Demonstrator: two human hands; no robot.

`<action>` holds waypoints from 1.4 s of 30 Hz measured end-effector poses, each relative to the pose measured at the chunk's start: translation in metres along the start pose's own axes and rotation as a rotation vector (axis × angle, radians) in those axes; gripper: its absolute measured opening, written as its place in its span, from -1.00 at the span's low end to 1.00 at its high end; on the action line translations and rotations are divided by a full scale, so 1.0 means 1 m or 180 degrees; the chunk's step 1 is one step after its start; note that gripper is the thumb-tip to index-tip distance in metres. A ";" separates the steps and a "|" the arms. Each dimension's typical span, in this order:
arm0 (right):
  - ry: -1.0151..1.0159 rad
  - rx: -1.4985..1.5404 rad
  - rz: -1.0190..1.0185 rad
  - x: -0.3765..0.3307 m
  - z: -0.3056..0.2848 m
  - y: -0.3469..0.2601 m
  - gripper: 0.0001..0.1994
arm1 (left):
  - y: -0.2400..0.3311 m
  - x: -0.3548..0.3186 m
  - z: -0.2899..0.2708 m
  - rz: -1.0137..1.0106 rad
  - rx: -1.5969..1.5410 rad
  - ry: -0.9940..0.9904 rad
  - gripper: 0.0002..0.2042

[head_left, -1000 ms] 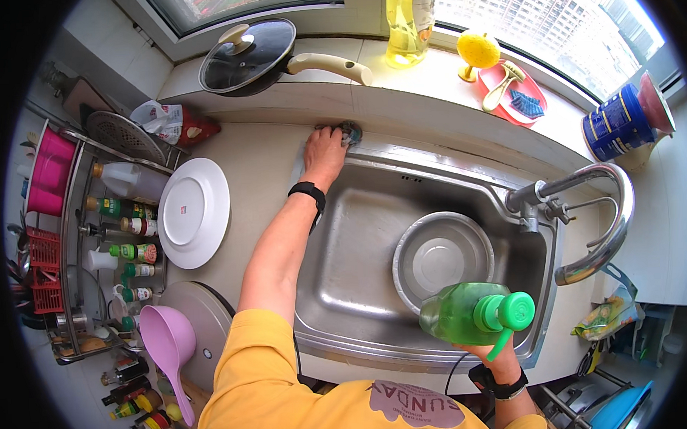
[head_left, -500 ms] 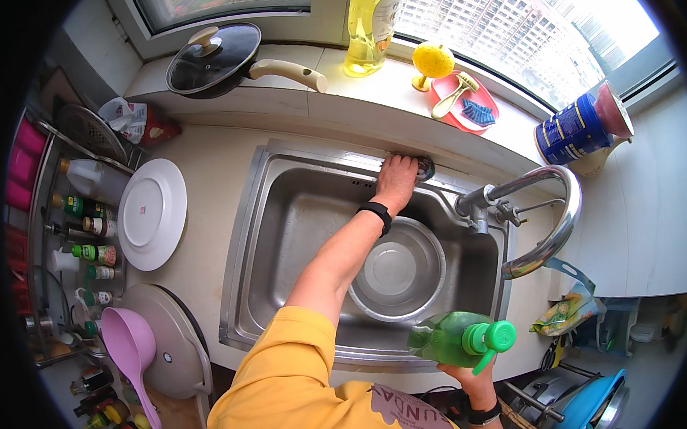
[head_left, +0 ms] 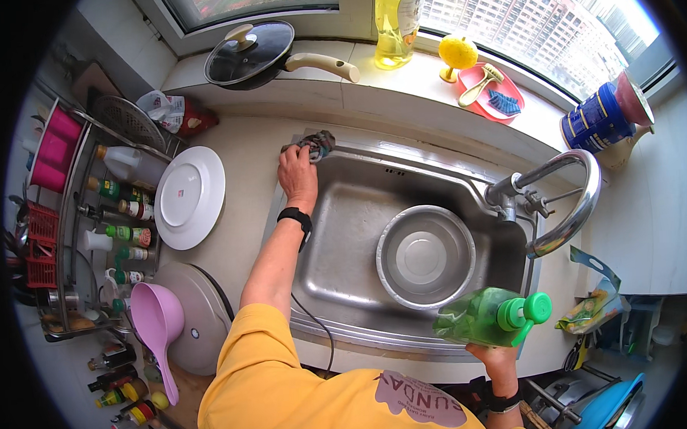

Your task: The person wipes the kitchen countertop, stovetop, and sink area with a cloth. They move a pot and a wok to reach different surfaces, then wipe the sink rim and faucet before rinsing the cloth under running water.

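At the far left corner of the steel sink [head_left: 333, 230], my left hand [head_left: 298, 180] is closed on a dark, crumpled rag [head_left: 321, 144], pressing it to the rim. My right hand [head_left: 499, 364], at the sink's near right edge, grips a green see-through pump bottle [head_left: 474, 317] with a bright green pump head. The bottle hides most of those fingers. A round metal basin [head_left: 426, 257] sits inside the sink, between my two hands. Over the sink's right end curves a chrome faucet [head_left: 589, 198].
On the sill stand a lidded pan [head_left: 251, 59], a yellow liquid bottle [head_left: 398, 31] and a pink dish [head_left: 479, 96] holding a brush. To the left are a white plate [head_left: 191, 197], a pink ladle [head_left: 158, 319] and a rack [head_left: 68, 224] of bottles.
My left hand has slid the rag leftward along the sink's far rim, from near the faucet to the far left corner. My right hand keeps the bottle at the near right edge.
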State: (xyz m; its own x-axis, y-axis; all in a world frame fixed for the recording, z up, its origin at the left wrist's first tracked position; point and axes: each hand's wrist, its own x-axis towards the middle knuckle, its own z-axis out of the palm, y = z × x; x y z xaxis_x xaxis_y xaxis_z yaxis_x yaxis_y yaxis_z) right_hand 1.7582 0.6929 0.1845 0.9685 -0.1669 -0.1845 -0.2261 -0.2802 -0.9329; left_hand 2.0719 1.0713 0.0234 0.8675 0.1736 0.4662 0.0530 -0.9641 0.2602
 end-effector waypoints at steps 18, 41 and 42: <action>0.0325 -0.0065 0.0286 -0.021 -0.033 -0.003 -0.32 | 0.226 -0.069 0.055 0.2031 -0.1532 -0.0110 -0.80; 0.2511 0.0953 0.0183 -0.071 -0.147 0.098 -0.23 | 0.354 0.001 0.117 -0.0107 -0.3360 -0.4562 -0.76; 0.2515 0.0955 0.0202 -0.073 -0.149 0.100 -0.23 | 0.347 -0.001 0.119 -0.0290 -0.3799 -0.4581 -0.76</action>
State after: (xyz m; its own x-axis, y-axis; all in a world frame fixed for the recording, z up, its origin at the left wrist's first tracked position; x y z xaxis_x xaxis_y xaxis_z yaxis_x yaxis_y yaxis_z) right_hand 1.6493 0.5358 0.1509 0.5724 -0.8167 -0.0732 -0.1322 -0.0038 -0.9912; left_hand 2.1482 0.7126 0.0130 0.6143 -0.6837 -0.3940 0.3394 -0.2219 0.9141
